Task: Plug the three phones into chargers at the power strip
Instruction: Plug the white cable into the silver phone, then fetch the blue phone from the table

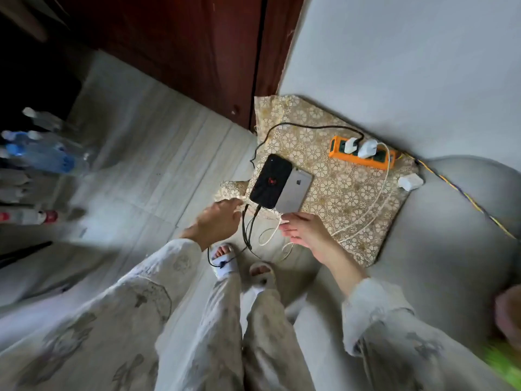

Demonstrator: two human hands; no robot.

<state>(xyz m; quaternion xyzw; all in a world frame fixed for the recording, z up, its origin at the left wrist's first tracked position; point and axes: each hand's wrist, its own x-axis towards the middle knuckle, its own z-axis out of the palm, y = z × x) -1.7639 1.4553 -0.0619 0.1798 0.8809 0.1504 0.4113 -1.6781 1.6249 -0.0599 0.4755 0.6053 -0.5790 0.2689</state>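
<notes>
Two phones, black phone (pixel 270 180) cabled and silver phone (pixel 294 190) being cabled by the right hand (pixel 303 230), are seen; the left hand (pixel 217 221) grasps black leads; a third phone is unseen.

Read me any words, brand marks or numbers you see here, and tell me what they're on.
No readable words or numbers.
Silver phone: an apple-shaped logo on its back, no lettering.
Black phone: a small red mark, too blurred to read.
Bottles at the left: labels too blurred to read.
Orange power strip: no legible markings.
</notes>
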